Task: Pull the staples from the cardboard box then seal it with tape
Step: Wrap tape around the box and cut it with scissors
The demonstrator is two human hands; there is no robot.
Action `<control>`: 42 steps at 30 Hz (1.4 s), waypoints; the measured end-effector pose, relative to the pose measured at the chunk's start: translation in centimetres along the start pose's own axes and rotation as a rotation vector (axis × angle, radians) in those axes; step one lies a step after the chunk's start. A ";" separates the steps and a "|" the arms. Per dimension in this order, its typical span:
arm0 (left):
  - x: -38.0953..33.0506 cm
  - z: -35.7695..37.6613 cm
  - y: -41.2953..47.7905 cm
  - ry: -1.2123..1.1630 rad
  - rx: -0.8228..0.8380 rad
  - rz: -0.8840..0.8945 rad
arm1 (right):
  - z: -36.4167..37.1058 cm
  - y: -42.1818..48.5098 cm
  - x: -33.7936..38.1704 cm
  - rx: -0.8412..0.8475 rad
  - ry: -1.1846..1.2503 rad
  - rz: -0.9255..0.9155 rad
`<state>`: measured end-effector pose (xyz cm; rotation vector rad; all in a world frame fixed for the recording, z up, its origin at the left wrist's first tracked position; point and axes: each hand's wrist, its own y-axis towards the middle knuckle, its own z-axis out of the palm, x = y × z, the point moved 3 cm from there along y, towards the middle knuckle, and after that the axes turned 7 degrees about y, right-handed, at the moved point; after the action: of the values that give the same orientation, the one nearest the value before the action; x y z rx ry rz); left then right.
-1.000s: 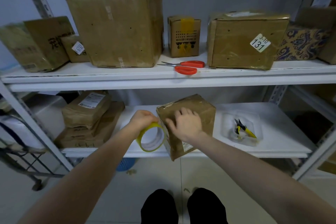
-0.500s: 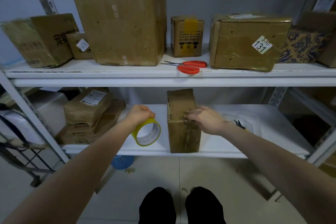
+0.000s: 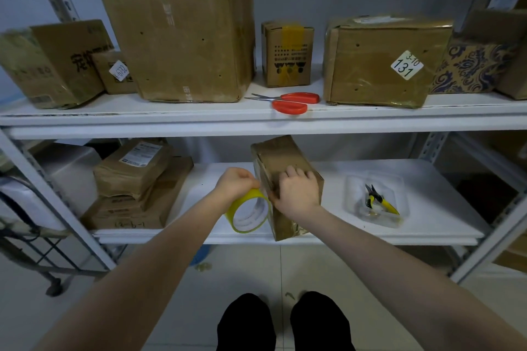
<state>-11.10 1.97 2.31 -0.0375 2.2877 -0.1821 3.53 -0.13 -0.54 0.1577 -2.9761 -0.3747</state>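
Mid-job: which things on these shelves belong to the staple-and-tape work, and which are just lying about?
In the job: cardboard box, under the right hand; yellow tape roll, gripped by the left hand; pliers in the clear tray.
Lying about: red scissors, upper-shelf boxes, stacked parcels lower left.

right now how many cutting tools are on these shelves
2: red scissors on the upper shelf, and yellow-handled cutters in the clear tray on the lower shelf. More may be hidden behind the boxes.
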 end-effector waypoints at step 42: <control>0.1 2.1 -4.2 0.060 0.413 0.094 | -0.9 -4.2 -3.9 0.036 0.894 0.335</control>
<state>-9.71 -2.41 1.50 0.2916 2.2625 -0.6080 7.88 -3.90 -1.26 -0.1402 -2.0716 -0.1444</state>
